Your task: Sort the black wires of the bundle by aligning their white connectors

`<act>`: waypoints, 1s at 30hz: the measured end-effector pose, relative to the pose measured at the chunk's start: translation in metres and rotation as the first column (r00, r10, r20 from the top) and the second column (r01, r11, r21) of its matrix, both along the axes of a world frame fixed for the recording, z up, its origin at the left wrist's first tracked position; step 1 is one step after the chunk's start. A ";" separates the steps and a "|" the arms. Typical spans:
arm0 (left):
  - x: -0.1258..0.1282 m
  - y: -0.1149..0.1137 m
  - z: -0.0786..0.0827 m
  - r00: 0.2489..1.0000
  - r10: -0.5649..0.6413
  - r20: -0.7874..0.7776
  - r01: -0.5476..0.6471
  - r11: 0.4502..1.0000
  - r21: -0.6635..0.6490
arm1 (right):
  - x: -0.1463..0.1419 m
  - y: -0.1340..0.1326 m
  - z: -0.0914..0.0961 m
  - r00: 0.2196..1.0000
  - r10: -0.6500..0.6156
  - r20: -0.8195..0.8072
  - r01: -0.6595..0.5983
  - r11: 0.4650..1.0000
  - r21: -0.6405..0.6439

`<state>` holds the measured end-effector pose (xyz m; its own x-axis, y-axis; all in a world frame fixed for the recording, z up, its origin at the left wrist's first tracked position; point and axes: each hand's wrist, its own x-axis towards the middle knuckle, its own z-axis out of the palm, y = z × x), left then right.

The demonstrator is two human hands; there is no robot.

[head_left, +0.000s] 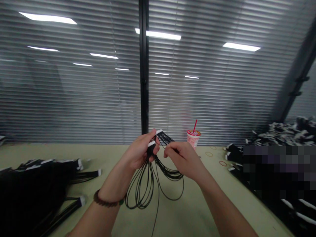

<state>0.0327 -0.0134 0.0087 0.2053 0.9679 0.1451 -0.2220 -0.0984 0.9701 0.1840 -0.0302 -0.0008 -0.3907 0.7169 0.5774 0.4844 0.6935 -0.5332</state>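
My left hand (140,150) is closed around the top of a bunch of thin black cords (148,184) with small white end pieces (159,132), held up above the table. Loops of the cords hang down below my hands. My right hand (181,158) pinches several of the same cords just to the right of the left hand. A beaded bracelet (106,201) sits on my left wrist.
A pale green table (192,210) lies below. Piles of black cord bundles with white ends lie at the left (37,184) and right (278,144). A pink cup with a red straw (193,137) stands behind my hands. Rubber bands (223,163) lie nearby. Window blinds fill the background.
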 end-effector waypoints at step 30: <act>-0.002 -0.005 0.003 0.996 -0.046 -0.071 0.047 0.999 0.019 | 0.004 -0.001 0.001 0.997 0.042 -0.068 -0.044 0.998 -0.042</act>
<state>0.0310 -0.0185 0.0112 0.2606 0.9540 0.1480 -0.1575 -0.1093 0.9815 0.1877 -0.0314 0.0003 -0.3831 0.7253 0.5720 0.4167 0.6884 -0.5937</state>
